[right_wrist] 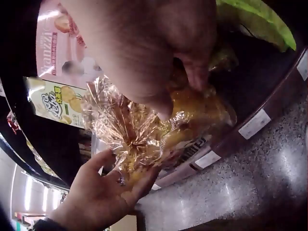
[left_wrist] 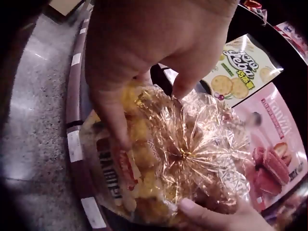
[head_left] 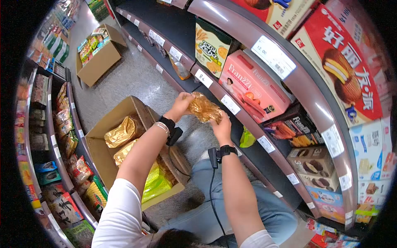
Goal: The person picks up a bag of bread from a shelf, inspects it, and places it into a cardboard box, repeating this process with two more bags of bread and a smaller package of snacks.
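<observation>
Pinches the gold bag (head_left: 204, 108) between both hands: one side between thumb and fingers of the left hand (head_left: 180, 106), opposite side between thumb and fingers of the right hand (head_left: 222, 127). Holds its tied foil gather between them, beside the shelf (head_left: 248, 125). Places the pink box (head_left: 254, 84) beyond the right hand, the carton (head_left: 107, 122) with other gold bags (head_left: 120, 132) below and left of the left hand.

Holding crinkly gold pkg (head_left: 203, 108) btwn L hand (head_left: 180, 106) & R hand (head_left: 222, 125), near shelf edge (head_left: 245, 120). Wearing cams (head_left: 175, 136) on both wrists. Crouching by open cardbd box (head_left: 118, 111) w/ gold pkgs (head_left: 120, 132) & yellow-grn pkg (head_left: 156, 182) inside. Facing pink Franzzi box (head_left: 252, 89).
</observation>
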### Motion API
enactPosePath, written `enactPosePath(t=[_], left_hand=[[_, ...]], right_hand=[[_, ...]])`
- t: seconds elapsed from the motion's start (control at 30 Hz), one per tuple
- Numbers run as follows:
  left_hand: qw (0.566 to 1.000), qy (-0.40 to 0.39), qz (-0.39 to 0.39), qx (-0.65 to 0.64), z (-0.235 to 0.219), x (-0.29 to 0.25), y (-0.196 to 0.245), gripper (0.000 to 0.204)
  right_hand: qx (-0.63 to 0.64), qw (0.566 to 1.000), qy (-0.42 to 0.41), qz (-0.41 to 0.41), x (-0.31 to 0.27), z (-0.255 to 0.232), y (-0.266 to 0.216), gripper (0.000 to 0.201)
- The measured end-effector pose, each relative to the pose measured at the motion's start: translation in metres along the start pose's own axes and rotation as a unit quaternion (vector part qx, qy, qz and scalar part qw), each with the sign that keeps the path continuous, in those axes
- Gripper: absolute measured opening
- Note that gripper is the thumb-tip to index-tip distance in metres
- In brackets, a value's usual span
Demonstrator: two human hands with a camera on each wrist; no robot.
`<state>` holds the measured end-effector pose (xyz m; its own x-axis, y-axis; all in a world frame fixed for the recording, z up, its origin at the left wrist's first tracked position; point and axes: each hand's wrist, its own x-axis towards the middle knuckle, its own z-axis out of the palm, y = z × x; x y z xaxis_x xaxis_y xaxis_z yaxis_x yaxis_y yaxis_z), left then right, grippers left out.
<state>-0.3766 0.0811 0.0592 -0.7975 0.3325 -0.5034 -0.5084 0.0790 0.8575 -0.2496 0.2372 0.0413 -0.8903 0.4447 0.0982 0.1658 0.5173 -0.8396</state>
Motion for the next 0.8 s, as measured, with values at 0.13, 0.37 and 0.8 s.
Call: enactPosePath(t=[0.13, 0.37, 0.8], left_hand=[[0.999, -0.039, 0.013, 0.016, -0.004, -0.038, 0.013, 0.038], [0.985, -0.165, 0.047, -0.016, 0.01, -0.108, 0.067, 0.055], [0.953, -0.146, 0.257, 0.067, 0.034, -0.198, 0.114, 0.048]], right_hand=[[-0.011, 0.999, 0.03, -0.019, -0.021, -0.005, -0.007, 0.031], [0.093, 0.991, 0.086, -0.046, -0.029, -0.074, -0.055, 0.026], [0.434, 0.9, 0.036, 0.034, -0.097, -0.185, -0.159, 0.022]])
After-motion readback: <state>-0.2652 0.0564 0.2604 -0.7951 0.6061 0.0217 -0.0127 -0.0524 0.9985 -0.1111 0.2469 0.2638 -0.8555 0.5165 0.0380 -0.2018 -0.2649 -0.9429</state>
